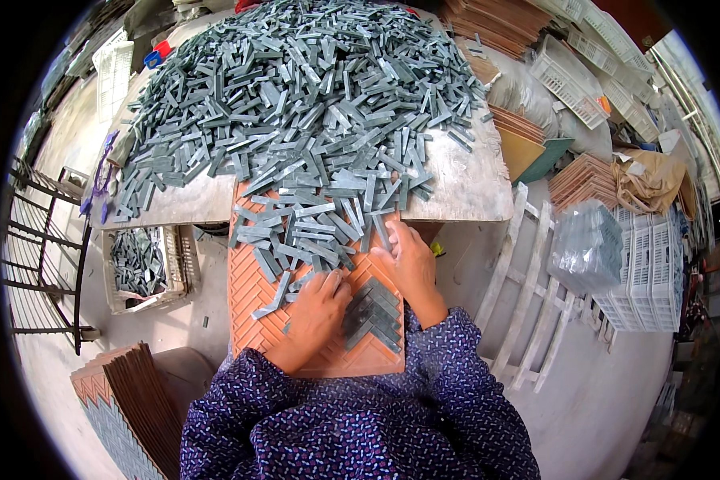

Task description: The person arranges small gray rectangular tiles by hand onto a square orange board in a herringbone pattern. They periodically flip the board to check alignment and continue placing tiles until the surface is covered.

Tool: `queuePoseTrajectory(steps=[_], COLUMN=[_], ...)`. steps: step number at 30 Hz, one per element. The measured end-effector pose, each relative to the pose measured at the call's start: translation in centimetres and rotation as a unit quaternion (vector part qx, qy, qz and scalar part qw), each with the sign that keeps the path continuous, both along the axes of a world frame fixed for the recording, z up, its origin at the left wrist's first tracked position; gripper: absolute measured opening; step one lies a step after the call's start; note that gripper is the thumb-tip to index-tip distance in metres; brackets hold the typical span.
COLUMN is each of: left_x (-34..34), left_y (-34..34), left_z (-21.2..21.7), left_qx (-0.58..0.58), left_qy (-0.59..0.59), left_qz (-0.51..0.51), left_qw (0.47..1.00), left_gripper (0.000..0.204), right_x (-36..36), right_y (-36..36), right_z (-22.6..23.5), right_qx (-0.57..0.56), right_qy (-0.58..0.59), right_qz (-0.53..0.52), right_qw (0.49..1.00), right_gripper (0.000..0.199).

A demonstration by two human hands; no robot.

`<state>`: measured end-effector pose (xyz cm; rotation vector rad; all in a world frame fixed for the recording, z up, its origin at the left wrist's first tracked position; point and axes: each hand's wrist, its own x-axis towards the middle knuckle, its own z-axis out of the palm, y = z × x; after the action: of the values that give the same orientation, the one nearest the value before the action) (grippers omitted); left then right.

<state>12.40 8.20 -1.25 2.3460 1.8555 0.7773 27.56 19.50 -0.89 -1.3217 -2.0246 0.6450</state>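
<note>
An orange herringbone-grooved tray (248, 312) lies in front of me, its far end under loose grey-green stone strips. Fitted strips (372, 316) form a dark chevron patch in its grooves near the right edge. My left hand (316, 310) is over the tray's middle, left of the patch, its fingers curled together; what they hold, if anything, is hidden. At the tray's right edge my right hand (412, 262) pinches a stone strip (382, 232) between thumb and fingers. Left of my left hand, a few loose strips (274, 296) rest on the grooves.
A large heap of stone strips (312, 88) covers the wooden table (464, 188). On the floor at left stand a crate of strips (140, 268) and stacked trays (128, 408). To the right are a wooden pallet (524, 288), white plastic crates (640, 272) and a wrapped bundle (586, 244).
</note>
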Motion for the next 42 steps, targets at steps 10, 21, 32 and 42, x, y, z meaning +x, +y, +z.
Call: queuePoseTrajectory(steps=[10, 21, 32, 42], left_x=[-3.3, -2.9, -0.8, -3.0], left_y=[-0.5, 5.6, 5.7, 4.2], left_z=[1.6, 2.8, 2.0, 1.5], left_qx=[-0.016, -0.057, -0.05, 0.047], left_qy=[-0.005, 0.065, 0.037, 0.049], left_qz=[-0.016, -0.059, 0.023, -0.044], left_qw=[1.0, 0.994, 0.998, 0.997], left_gripper=[0.016, 0.023, 0.02, 0.019], right_x=[4.6, 4.7, 3.0, 4.3], right_y=[-1.4, -5.3, -3.0, -4.7], right_z=[-1.7, -0.1, -0.9, -0.8], right_qx=[-0.248, -0.068, -0.056, -0.077], right_qy=[0.192, 0.04, 0.025, 0.131], right_qz=[0.059, 0.043, 0.081, 0.013], right_qw=[0.948, 0.996, 0.995, 0.988], right_gripper=[0.02, 0.018, 0.014, 0.014])
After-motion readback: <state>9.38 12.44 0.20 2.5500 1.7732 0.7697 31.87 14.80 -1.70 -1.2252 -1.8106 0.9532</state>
